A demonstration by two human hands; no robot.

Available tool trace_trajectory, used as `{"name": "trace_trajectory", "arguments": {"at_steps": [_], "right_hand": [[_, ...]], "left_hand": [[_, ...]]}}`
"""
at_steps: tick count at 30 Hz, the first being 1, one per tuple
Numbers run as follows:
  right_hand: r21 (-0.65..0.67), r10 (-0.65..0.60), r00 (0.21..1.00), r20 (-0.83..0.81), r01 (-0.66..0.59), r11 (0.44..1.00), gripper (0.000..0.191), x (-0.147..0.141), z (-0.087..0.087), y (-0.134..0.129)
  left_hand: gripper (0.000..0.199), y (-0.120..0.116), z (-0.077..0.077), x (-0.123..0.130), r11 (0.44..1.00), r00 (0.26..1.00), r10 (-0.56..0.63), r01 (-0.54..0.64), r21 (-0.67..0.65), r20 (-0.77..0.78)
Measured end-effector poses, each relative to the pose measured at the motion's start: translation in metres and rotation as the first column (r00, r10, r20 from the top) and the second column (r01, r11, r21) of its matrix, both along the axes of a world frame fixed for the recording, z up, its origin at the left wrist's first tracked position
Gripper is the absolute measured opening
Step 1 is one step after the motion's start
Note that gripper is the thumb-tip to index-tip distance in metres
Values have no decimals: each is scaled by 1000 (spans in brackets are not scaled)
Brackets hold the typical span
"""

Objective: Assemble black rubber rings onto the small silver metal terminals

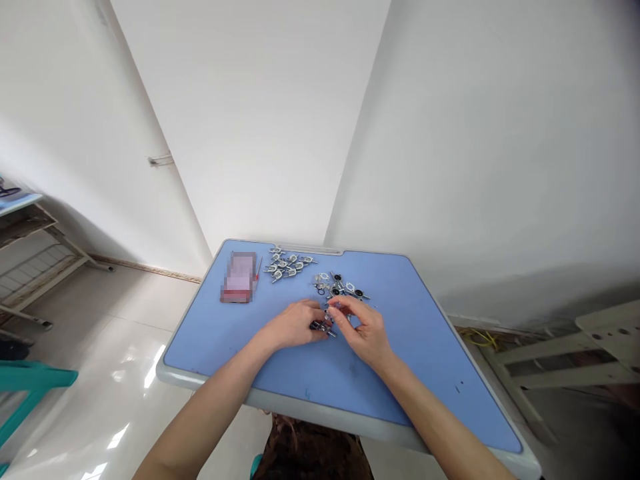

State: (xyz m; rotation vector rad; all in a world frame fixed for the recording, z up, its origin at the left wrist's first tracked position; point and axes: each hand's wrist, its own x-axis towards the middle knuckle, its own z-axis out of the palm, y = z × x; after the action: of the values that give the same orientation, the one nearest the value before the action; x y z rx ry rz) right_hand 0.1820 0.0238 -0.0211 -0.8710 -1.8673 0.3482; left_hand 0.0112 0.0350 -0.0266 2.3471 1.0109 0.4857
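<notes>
My left hand (300, 325) is closed around a small black-and-silver metal part (323, 327) with a thin shaft, just above the blue tabletop (310, 373). Close beside it, my right hand (365, 330) has its thumb and forefinger pinched together over that part; whatever sits between the fingertips is too small to make out. Just beyond both hands lies a loose pile of small parts: flat oval metal plates (351, 287), round black pieces (359, 293) and a dark ring (321, 291). Part of this pile is hidden behind my fingers.
Several similar metal pieces with shafts (287, 265) form a group at the table's back left. Left of them lie a blurred phone-like object (239, 277) and a thin red-ended tool (258, 268). White walls (260, 120) stand behind; a green stool (35, 377) is at left.
</notes>
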Motion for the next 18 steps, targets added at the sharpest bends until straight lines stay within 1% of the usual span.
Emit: {"name": "trace_trajectory", "arguments": {"at_steps": [4,6,9,13,18], "right_hand": [[-31,-43,997,-61,41,999,7,5,2,-1],[-21,-72,995,-71,70,997,7,8,5,-1],[19,-85,996,-38,86,996,6,12,9,-2],[52,-60,998,10,60,997,5,15,11,-1],[48,8,999,37,-10,999,8,16,7,0]], "left_hand": [[23,-1,0,-1,1000,1000,12,-12,-15,-11],[23,-1,1,-2,1000,1000,2,-2,-24,-4],[23,-2,3,-2,999,1000,-8,9,-36,13],[21,-4,4,-3,998,999,-1,4,-68,35],[21,-4,3,-2,997,999,13,-11,-79,32]]}}
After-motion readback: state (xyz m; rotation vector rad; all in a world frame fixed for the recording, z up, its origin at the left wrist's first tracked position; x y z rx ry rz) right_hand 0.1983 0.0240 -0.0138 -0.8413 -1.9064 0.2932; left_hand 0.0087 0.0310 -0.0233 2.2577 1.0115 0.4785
